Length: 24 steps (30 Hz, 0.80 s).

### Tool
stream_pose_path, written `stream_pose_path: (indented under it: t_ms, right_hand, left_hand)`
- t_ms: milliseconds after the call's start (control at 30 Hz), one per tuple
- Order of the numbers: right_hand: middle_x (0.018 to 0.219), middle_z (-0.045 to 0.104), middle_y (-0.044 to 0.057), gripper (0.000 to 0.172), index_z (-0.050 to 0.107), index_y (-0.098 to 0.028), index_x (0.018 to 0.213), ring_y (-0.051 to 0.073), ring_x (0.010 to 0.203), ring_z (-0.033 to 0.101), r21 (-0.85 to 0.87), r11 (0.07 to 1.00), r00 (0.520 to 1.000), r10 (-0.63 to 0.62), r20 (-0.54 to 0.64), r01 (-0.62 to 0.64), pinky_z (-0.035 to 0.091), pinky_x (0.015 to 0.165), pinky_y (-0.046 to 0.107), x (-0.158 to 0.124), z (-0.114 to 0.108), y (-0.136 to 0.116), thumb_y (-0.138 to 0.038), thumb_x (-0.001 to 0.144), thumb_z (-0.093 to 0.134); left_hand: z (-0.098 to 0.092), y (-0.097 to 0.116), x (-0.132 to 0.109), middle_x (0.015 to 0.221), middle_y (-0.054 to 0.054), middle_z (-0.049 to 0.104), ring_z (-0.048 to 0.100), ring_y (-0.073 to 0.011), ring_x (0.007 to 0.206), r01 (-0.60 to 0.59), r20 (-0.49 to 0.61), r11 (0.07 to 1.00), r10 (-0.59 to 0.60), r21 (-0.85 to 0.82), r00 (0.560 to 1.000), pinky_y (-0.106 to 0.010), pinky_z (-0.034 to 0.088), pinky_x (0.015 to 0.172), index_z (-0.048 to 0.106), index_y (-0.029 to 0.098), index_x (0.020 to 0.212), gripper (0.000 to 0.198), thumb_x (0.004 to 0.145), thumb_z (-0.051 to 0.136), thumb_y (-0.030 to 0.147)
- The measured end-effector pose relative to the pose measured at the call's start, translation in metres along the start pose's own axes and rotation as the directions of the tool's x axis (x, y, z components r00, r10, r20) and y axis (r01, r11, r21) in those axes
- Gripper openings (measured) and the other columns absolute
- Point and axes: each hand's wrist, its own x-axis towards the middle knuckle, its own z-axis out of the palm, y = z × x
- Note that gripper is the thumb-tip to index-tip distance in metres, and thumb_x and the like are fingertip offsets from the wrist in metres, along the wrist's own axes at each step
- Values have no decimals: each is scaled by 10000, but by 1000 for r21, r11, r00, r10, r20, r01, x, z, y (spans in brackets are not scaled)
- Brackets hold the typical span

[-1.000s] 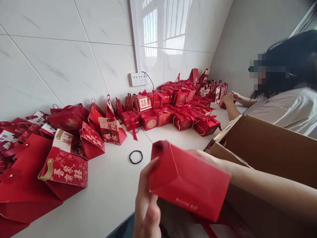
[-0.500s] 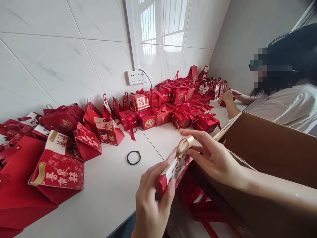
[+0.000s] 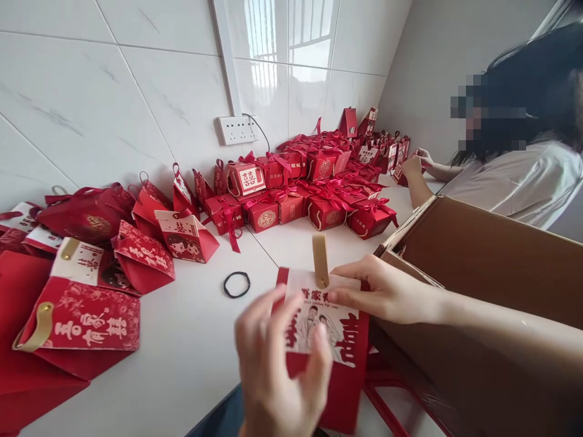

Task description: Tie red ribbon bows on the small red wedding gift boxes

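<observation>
In what seems a grip adjustment, the right hand (image 3: 387, 291) pinches the top of a couple-printed red gift box (image 3: 341, 379) by the tabletop's (image 3: 177, 340) near edge, while the loosely open left hand (image 3: 277, 358), contact unclear, would need closing to steady it.

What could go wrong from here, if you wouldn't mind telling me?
The red gift box is pinched near its top by the right hand, while the open left hand may not be gripping it, so it could slip. The right forearm crosses in front of the cardboard box in this view, so it might bump it. The stacked gift boxes beyond could topple if knocked.
</observation>
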Motion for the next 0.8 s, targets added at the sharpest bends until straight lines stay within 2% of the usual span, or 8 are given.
stream_pose_path:
  t_ms: [67, 133, 233, 300, 433, 567, 700, 800]
  right_hand:
    - [541, 435, -42, 336, 577, -116, 669, 60, 496, 333, -4, 1000, 996, -17, 87, 17, 264, 421, 179, 0, -3, -2, -398, 851, 559]
    - [569, 523, -17, 278, 656, -97, 761, 64, 503, 389, -13, 999, 989, -44, 144, 47, 307, 439, 174, -1, -4, -4, -354, 838, 582]
    - [586, 580, -4, 248, 686, -92, 862, 60, 485, 405, -28, 996, 987, -77, 140, 82, 329, 445, 168, -3, -1, -7, -319, 837, 588]
    - [567, 577, -14, 247, 676, -101, 871, 54, 453, 378, -41, 996, 991, -77, 109, 81, 313, 420, 164, -4, 3, -7, -327, 846, 579]
    - [489, 493, -74, 196, 615, -134, 922, 50, 393, 353, -154, 982, 990, -119, -78, 106, 300, 394, 161, -8, 13, -5, -300, 819, 610]
    - [637, 574, -35, 132, 575, -156, 894, 51, 438, 427, -358, 908, 913, -318, -255, 216, 340, 422, 162, -13, 23, -2, -226, 791, 617]
    - [660, 580, -7, 68, 574, -146, 849, 72, 471, 460, -623, 719, 810, -542, -223, 309, 353, 423, 187, -17, 26, -1, -213, 845, 560]
    - [661, 603, 23, 103, 579, -137, 821, 103, 547, 530, -736, 586, 763, -629, -151, 338, 413, 474, 204, -17, 24, -3, -181, 887, 514]
  left_hand:
    - [-8, -8, 12, 1137, -140, 574, 542, -226, 1074, 127, -59, 992, -126, 6, 990, -331, 457, 924, 560, 110, 1146, 374, 785, 639, 164]
    - [-12, -15, 24, 1083, -109, 614, 588, -202, 1000, 342, 73, 933, -335, -114, 939, -304, 496, 862, 566, 147, 1130, 338, 816, 628, 256]
    - [-10, -19, 37, 847, -39, 677, 643, -143, 761, 672, 481, 664, -495, -328, 724, -218, 525, 674, 630, 179, 952, 229, 872, 548, 376]
    - [-7, -19, 39, 725, -19, 666, 628, -121, 668, 746, 574, 548, -494, -377, 653, -179, 504, 604, 645, 168, 828, 259, 871, 543, 402]
    - [-2, -16, 36, 584, 9, 613, 546, -84, 537, 740, 478, 540, -565, -401, 672, -135, 429, 481, 620, 158, 684, 290, 841, 592, 400]
    - [0, -9, 36, 540, 18, 594, 522, -76, 483, 729, 422, 546, -594, -413, 685, -129, 399, 433, 609, 157, 650, 276, 822, 618, 373]
    - [2, 2, 38, 513, 27, 561, 494, -65, 460, 739, 372, 543, -641, -398, 671, -119, 385, 421, 596, 155, 623, 273, 819, 619, 344]
    - [3, 8, 38, 506, 32, 554, 481, -59, 451, 751, 331, 531, -680, -393, 654, -115, 382, 421, 590, 155, 615, 264, 813, 628, 325]
